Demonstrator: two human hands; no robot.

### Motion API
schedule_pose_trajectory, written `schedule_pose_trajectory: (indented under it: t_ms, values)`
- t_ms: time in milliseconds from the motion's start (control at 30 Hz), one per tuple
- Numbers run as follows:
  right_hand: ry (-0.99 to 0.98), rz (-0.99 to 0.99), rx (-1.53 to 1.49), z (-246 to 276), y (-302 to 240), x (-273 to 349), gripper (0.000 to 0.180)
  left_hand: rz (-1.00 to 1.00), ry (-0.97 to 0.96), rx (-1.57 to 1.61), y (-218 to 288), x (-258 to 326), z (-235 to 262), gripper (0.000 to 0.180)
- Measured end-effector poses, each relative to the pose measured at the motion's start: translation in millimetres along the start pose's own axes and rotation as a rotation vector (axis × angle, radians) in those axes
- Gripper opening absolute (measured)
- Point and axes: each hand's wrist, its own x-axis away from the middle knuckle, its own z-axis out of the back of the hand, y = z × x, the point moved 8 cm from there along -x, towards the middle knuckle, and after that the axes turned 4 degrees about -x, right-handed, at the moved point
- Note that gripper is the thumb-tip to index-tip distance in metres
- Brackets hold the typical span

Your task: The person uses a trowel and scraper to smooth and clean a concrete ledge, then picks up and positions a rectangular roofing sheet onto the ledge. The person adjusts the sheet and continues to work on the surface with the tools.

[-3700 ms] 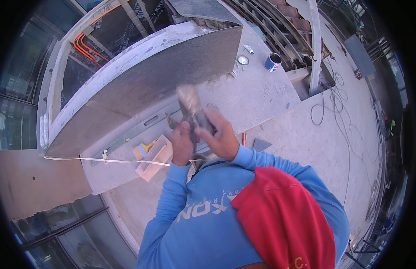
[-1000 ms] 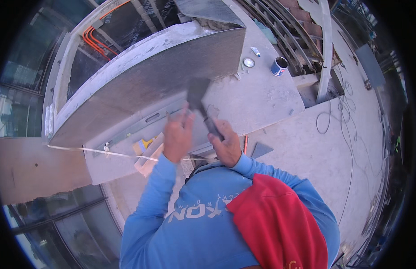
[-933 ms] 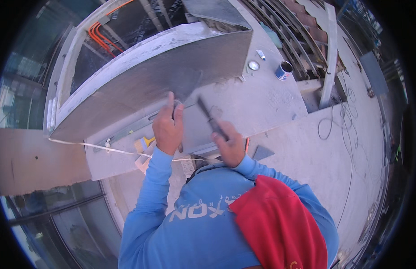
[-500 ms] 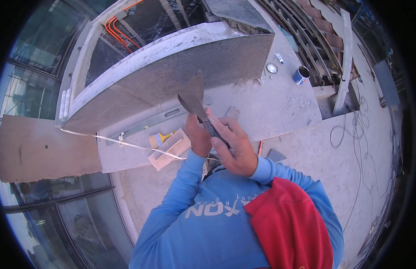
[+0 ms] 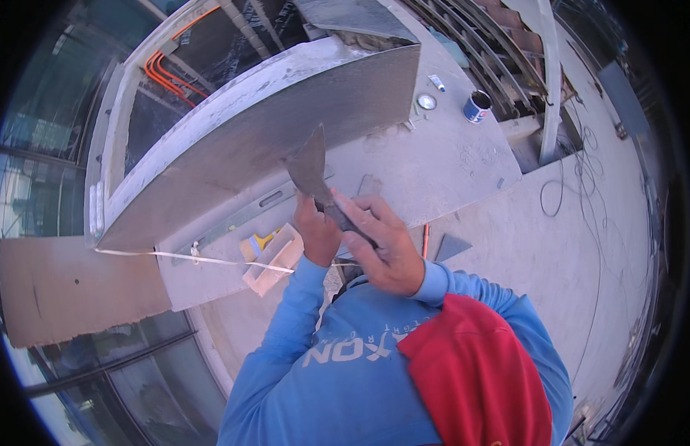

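The right hand (image 5: pixel 386 249) and the left hand (image 5: pixel 317 232) are both closed around the scraper (image 5: pixel 309 162), above the concrete slab (image 5: pixel 434 160)

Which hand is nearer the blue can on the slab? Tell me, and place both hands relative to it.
Right. The right hand, gripping the putty knife handle, lies down-left of the blue can. The left hand sits farther left, beside that handle, so it is farther away.
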Motion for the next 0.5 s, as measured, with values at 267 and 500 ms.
schedule_pose_trajectory:
  t_ms: [267,500]
  values:
    - [0.339,-0.587,-0.106,97.4,76.6,-5.4,0.041,-0.331,-0.048,-0.243,29.3,-9.8,-0.7,0.039]
    - [-0.154,-0.232,0.149,112.5,-9.5,3.9,0.036,-0.794,-0.157,-0.871,41.7,-52.0,30.5,0.054]
